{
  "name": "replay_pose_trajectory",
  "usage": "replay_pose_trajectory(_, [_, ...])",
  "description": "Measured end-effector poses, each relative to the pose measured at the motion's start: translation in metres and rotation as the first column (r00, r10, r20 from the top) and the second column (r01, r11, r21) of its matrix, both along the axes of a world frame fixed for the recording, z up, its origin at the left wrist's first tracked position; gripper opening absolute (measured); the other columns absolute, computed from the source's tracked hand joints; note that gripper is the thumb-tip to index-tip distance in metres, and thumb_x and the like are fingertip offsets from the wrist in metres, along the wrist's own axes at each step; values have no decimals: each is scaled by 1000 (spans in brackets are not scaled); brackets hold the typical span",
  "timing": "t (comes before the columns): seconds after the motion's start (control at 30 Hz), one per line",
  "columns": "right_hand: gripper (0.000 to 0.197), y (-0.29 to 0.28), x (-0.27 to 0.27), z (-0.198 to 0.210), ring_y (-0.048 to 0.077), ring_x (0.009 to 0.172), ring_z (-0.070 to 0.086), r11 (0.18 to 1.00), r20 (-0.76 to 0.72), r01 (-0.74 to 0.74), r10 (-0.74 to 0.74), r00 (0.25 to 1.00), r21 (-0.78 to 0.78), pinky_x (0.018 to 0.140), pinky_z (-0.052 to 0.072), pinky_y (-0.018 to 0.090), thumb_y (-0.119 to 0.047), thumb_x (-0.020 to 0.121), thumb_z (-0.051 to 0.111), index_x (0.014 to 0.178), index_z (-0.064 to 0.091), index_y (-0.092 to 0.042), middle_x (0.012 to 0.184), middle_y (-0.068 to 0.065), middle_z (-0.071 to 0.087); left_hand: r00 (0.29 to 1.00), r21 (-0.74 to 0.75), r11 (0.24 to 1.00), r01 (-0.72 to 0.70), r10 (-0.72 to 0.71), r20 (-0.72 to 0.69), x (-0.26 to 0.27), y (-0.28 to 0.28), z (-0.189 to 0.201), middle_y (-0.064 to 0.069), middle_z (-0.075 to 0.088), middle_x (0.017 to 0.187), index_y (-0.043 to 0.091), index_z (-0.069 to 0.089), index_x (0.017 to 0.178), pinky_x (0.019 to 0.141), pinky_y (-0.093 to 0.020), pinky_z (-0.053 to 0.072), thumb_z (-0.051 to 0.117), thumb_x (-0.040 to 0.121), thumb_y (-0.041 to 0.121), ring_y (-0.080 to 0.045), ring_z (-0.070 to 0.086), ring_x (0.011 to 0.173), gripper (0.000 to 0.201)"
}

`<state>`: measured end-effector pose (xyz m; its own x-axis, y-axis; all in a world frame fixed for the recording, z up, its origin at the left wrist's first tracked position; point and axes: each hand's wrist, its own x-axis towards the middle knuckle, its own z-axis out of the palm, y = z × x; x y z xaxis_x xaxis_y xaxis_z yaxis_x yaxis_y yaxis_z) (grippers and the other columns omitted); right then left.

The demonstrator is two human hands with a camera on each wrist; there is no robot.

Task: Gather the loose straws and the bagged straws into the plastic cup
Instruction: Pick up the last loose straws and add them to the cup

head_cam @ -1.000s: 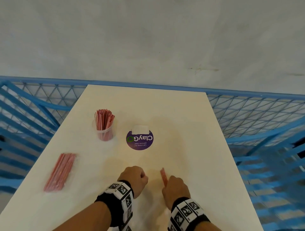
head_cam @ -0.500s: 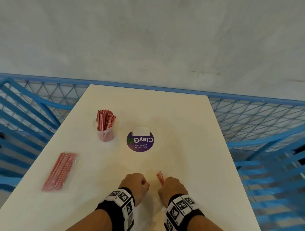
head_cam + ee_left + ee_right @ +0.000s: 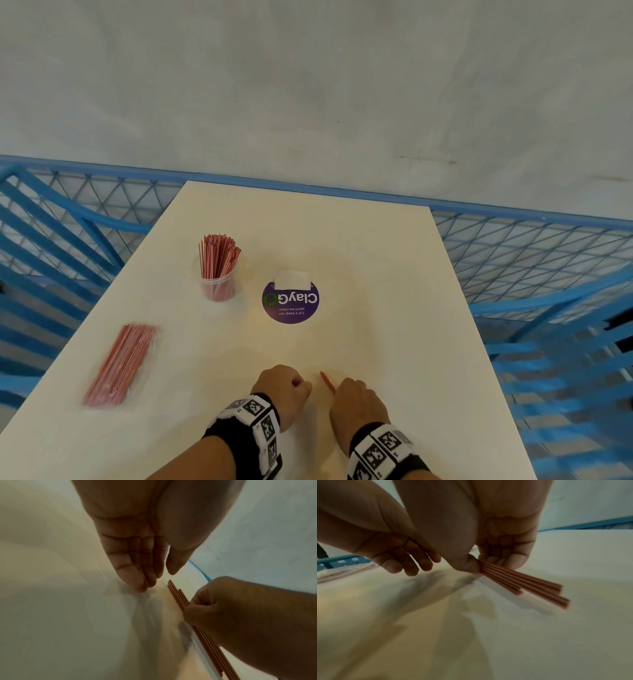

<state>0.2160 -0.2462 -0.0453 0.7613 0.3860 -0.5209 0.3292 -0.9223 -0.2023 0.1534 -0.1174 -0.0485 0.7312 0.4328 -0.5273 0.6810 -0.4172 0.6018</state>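
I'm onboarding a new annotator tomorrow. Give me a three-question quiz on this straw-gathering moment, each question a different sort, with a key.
1. True or false: the right hand pinches a small bundle of red straws.
2. Multiple choice: where does the bag of straws lie? A) inside the plastic cup; B) flat on the white table, left of the hands; C) on the purple ClayGo sticker.
3. Fill in: the left hand holds ____.

Key: 1. True. 2. B. 3. Nothing; in the left wrist view its fingers hang loosely curled just above the table, beside the bundle.
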Motion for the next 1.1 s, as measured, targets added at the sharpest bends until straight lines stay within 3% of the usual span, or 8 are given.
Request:
replay_pose_trajectory(0.17, [33,-7,8,-3,27,118,52,999,-41,-25,25,999,22,97,41,33,-11,95,26,120,48,-11,128,10,52,990,-182,975,-125,134,38,1,-2,-6,-13,72,68,9,64,62,63,-37,60,56,88,34,-24,63,56,37])
replay_pose_trajectory(0.43, [25,-12,11,-1,29,113,53,997,-84,-56,60,995,54,91,41,32,-14,92,34,113,47,-10,123,11,54,969,-328,918,-221,246,33,9,-11,-7,-9,66,57,4,66,63,55,-34,59,60,89,23,-24,59,48,32])
replay_pose_trajectory(0.53, [5,-15,13,-1,26,100,52,993,-87,-56,66,994,108,81,38,30,-17,92,36,97,37,-17,111,8,53,961,-349,904,-247,275,35,13,-11,-7,-13,68,63,1,67,68,56,-36,59,59,90,20,-25,60,51,30])
replay_pose_trajectory(0.63, [8,-18,15,0,20,87,44,983,-93,-36,53,994,179,77,36,28,-24,92,40,95,37,-17,99,2,46,950,-409,868,-281,312,9,15,-11,-7,-16,69,68,-1,67,71,60,-40,61,58,92,19,-26,62,54,30])
replay_pose_trajectory(0.73, [11,-20,15,5,19,83,45,968,-104,-39,67,992,246,76,40,29,-28,92,42,93,41,-18,99,3,50,939,-473,828,-300,343,4,19,-13,-5,-17,69,72,-2,66,76,65,-43,61,59,92,27,-28,64,59,34])
replay_pose_trajectory(0.87, [10,-13,14,12,16,79,48,934,-139,-1,54,989,357,74,45,27,-26,93,44,92,46,-16,97,2,55,916,-610,721,-329,401,-19,24,-16,-1,-14,71,74,-5,68,92,67,-35,61,60,88,46,-25,67,65,51])
replay_pose_trajectory(1.0, [17,-4,13,12,16,84,56,896,-152,42,29,988,442,77,50,25,-21,93,46,102,57,-12,106,6,64,900,-643,688,-336,437,-3,25,-16,-1,-18,73,79,1,73,85,76,-43,60,65,89,26,-27,70,71,26])
replay_pose_trajectory(1.1, [10,-1,13,12,12,74,59,850,-169,121,-39,985,513,73,54,25,-23,91,54,83,60,-22,91,1,67,874,-612,702,-364,485,36,27,-12,-4,-16,70,72,4,71,76,69,-39,61,65,89,19,-26,68,65,21])
